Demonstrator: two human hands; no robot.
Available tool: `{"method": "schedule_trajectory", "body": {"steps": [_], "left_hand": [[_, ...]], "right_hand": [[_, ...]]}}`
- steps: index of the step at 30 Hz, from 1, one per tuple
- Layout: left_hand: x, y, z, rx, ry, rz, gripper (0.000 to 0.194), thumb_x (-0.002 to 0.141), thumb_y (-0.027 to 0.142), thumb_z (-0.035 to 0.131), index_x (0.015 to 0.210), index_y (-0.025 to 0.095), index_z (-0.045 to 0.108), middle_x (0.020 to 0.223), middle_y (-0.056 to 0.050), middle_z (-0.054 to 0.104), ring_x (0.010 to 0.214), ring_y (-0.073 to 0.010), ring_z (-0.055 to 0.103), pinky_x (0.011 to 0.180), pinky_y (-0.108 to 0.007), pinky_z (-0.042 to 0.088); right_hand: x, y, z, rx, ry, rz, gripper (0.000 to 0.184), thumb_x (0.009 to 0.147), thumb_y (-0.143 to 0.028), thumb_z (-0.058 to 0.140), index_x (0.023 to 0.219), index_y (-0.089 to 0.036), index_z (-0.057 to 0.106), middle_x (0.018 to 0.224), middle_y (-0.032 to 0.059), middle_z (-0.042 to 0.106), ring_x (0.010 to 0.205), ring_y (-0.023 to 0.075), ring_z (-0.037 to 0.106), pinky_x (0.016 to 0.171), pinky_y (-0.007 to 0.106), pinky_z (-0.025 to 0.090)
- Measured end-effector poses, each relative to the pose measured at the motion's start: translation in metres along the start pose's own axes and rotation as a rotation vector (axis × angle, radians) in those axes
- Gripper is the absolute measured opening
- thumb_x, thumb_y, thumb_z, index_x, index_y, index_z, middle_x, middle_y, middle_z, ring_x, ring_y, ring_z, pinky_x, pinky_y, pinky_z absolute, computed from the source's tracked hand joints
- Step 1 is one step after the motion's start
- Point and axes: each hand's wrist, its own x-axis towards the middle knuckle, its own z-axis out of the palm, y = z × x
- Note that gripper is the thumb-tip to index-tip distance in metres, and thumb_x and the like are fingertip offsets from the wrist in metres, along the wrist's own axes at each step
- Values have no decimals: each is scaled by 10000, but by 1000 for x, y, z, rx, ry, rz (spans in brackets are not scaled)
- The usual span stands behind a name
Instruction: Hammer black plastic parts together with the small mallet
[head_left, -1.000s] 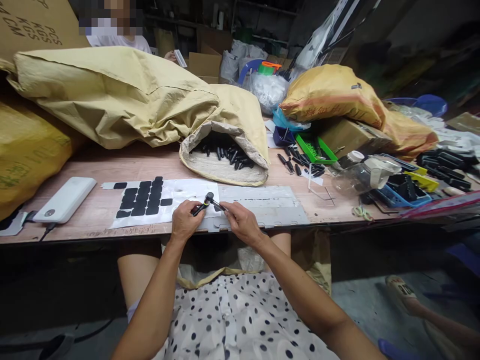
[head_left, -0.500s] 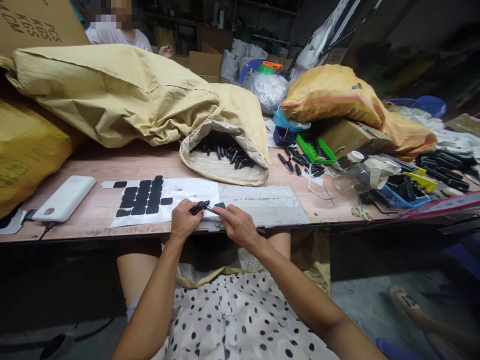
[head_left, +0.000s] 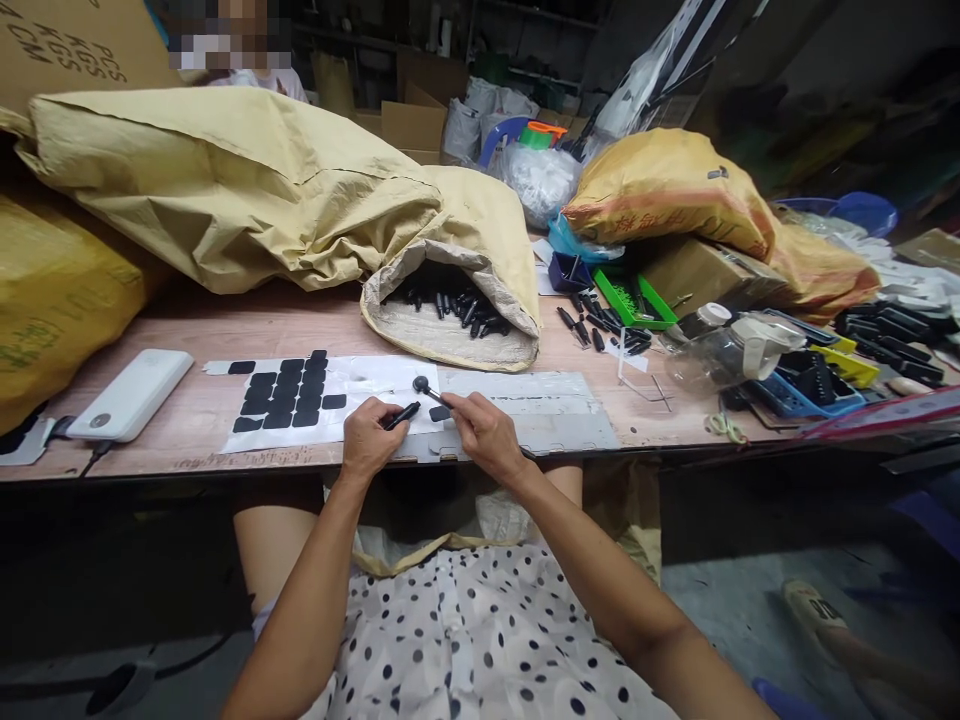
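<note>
My left hand (head_left: pixel 369 436), at the table's front edge, is closed around a short black cylindrical piece (head_left: pixel 402 415) pointing right. My right hand (head_left: pixel 487 432) pinches a thin metallic rod with a round black head (head_left: pixel 421 384). That head is apart from the black piece, a little above and to its right. Beneath both hands lie a white sheet (head_left: pixel 382 376) and a grey board (head_left: pixel 559 400). Rows of black rounded-square stickers (head_left: pixel 289 392) cover the sheet's left part. A dark flat piece (head_left: pixel 439 413) shows beside my right fingers.
Behind the sheet, a paper sack (head_left: pixel 450 352) gapes open, with black cylindrical pieces (head_left: pixel 469 308) inside. Farther right are a green tray (head_left: pixel 637 312), a clear jug (head_left: pixel 705 365), scissors (head_left: pixel 724 428) and a blue basket (head_left: pixel 817 405). A white power bank (head_left: pixel 131 395) lies left. Another person (head_left: pixel 259 78) is behind the sacks.
The round head met the black piece in my left hand half a second ago; now they are apart. My right hand has shifted slightly right with the rod. My left hand has barely moved.
</note>
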Motion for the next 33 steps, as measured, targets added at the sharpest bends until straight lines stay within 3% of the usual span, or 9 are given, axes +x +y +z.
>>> {"method": "schedule_trajectory", "body": {"steps": [9,13,19,25,30,33], "left_hand": [[-3,3,7,253,16,51,103,731,339,704,769,248,676,757,-15,643,788,-226,634,746,-320,515],[-4,2,6,263,4,73,100,792,349,673,784,250,668,777,-22,646,805,-227,636,751,-318,501],[-5,0,4,215,0,105,182,875,387,590,780,246,654,759,-23,635,781,-221,624,740,-322,489],[-6,6,-5,110,-12,166,240,902,437,577,786,239,650,760,-17,660,729,-201,624,699,-311,503],[-49,9,-8,-95,-61,314,230,951,413,572,926,232,712,797,-27,730,698,-186,675,690,-292,558],[-83,3,4,-143,-230,374,237,942,412,595,948,235,753,838,-62,774,742,-206,721,722,-298,582]], "right_hand": [[74,21,4,-290,-151,144,355,1013,-203,485,1283,-248,711,1083,98,691,1023,231,594,858,301,441],[75,22,14,-309,-134,168,346,1019,-226,490,1293,-241,700,1116,110,671,1036,246,564,856,318,418],[68,27,20,-330,-43,93,339,1039,-230,446,1261,-235,701,1056,102,643,981,244,514,807,313,390],[72,27,24,-365,-43,187,328,1051,-242,427,1232,-225,700,1056,110,643,969,248,512,774,325,371],[74,24,24,-367,-81,217,299,1045,-244,430,1167,-217,701,1092,117,645,1000,253,519,781,334,369],[74,22,23,-371,-88,224,279,1028,-236,448,1161,-208,690,1105,122,641,1007,257,515,787,338,367]]}}
